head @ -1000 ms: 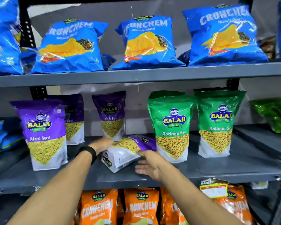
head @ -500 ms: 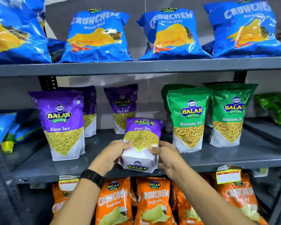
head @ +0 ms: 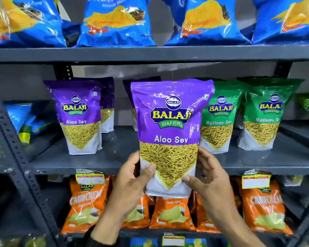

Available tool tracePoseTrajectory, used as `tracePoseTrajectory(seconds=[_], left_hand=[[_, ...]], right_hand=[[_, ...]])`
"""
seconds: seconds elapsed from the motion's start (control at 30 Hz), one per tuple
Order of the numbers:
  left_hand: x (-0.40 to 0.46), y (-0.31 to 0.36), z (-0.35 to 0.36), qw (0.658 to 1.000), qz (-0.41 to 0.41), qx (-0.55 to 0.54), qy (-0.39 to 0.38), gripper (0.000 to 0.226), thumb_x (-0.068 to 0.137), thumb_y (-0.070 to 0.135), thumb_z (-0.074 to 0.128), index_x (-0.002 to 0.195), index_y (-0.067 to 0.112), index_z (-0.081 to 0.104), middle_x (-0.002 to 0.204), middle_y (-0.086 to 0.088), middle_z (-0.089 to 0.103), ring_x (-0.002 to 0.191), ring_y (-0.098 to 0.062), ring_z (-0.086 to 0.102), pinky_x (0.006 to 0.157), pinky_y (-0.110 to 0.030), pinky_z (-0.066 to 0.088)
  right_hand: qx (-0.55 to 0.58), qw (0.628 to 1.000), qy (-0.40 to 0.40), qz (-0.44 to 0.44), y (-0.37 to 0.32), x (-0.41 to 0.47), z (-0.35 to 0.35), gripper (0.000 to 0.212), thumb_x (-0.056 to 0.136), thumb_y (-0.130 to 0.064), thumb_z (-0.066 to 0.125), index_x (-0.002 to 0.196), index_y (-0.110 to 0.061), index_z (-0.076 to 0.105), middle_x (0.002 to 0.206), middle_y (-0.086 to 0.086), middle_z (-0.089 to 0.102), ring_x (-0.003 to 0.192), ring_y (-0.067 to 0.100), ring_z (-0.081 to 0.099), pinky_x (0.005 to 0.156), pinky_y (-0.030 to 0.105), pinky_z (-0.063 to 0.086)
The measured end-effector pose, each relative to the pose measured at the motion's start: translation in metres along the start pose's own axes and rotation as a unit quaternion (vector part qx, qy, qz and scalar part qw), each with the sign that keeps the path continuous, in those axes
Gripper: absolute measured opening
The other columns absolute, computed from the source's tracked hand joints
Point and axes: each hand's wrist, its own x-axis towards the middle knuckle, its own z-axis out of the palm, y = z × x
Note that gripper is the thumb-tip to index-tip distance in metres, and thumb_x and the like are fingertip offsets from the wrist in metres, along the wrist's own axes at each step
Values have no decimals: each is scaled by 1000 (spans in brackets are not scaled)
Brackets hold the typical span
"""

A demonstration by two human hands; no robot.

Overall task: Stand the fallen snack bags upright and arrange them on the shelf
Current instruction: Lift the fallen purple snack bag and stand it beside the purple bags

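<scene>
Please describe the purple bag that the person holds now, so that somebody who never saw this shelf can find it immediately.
Look at the middle shelf, between blue bags above and orange bags below. In front of it, the left hand and right hand hold up a purple Aloo Sev bag. Unlike the other purple bags, it is off the shelf.

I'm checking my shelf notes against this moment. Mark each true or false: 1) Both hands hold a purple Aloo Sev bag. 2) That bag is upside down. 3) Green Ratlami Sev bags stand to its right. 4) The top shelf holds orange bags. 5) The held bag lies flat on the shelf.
1) True: the left hand and right hand grip the Aloo Sev bag at its lower sides.
2) False: it is upright, label readable.
3) True: the green bags stand there.
4) False: blue bags are up there; orange bags sit lower.
5) False: it is held up before the middle shelf.
</scene>
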Motion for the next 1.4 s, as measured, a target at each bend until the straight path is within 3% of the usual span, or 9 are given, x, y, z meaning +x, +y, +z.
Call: tracePoseTrajectory(seconds=[0.13, 0.27, 0.43, 0.5, 0.63, 0.73, 0.9, 1.03, 1.4], left_hand=[[7, 2, 5, 1000, 1, -5, 3, 35, 95, 22, 68, 129, 29, 71, 129, 1, 78, 126, -17, 71, 109, -38, 51], [39, -5, -1, 1000, -15, -8, 8, 31, 100, 1, 62, 126, 16, 70, 117, 2, 83, 109, -8, 76, 90, -18, 58], [106, -37, -36, 997, -35, 52, 54, 33, 101, -4, 59, 113, 24, 72, 100, 15, 84, 104, -12, 70, 85, -12, 56], [120, -53, -50, 995, -53, 65, 63, 35, 101, -5, 58, 114, 25, 71, 102, 15, 83, 110, -16, 68, 91, -15, 58], [129, -68, -73, 992, -78, 98, 33, 35, 103, 4, 60, 135, 18, 64, 135, -6, 75, 124, -16, 66, 115, -38, 47], [134, -74, -90, 981, -122, 149, -24, 41, 98, 7, 70, 138, 12, 60, 137, -6, 73, 128, -20, 66, 114, -37, 48], [154, -97, -112, 964, -144, 222, -24, 40, 78, 39, 84, 111, 21, 69, 112, 2, 81, 111, -21, 74, 113, -51, 52], [150, -95, -102, 958, -80, 273, 40, 16, 91, 33, 74, 94, 20, 65, 96, 3, 77, 86, -12, 67, 86, -40, 53], [149, -98, -101, 937, -78, 336, 58, 28, 95, 40, 68, 99, 14, 61, 98, -6, 77, 95, -31, 72, 87, -48, 57]], right_hand=[[0, 1000, -18, -2, -3, 10, -7, 78, 76, 22, 75, 136, -24, 59, 128, -17, 75, 117, -1, 70, 96, 19, 57], [-12, 1000, -18, -13, 5, 46, 5, 77, 74, 23, 76, 128, -29, 60, 122, -10, 78, 115, -2, 69, 95, 18, 56], [-38, 998, -28, -29, 48, 119, 58, 85, 68, 23, 77, 120, -41, 58, 123, -3, 73, 110, 5, 69, 96, 29, 55], [-57, 998, -30, -25, 65, 133, 76, 86, 68, 19, 78, 123, -43, 56, 124, -6, 72, 116, 6, 68, 101, 34, 57], [-88, 994, -63, -10, 90, 143, 85, 84, 71, 4, 82, 137, -40, 54, 134, -9, 70, 128, 9, 63, 107, 33, 52], [-138, 985, -106, 7, 99, 154, 77, 83, 68, -9, 86, 140, -34, 54, 132, -14, 71, 128, 8, 64, 106, 31, 50], [-199, 971, -129, 42, 104, 169, 79, 52, 80, -9, 84, 114, -42, 62, 110, -22, 78, 108, -3, 72, 104, 35, 57], [-271, 957, -91, 47, 107, 174, 98, 39, 83, -28, 82, 117, -29, 64, 110, -8, 80, 103, 13, 76, 94, 43, 60], [-369, 925, -83, 24, 100, 169, 106, 37, 93, -38, 72, 123, -20, 58, 125, 3, 76, 113, 28, 71, 82, 37, 54]])
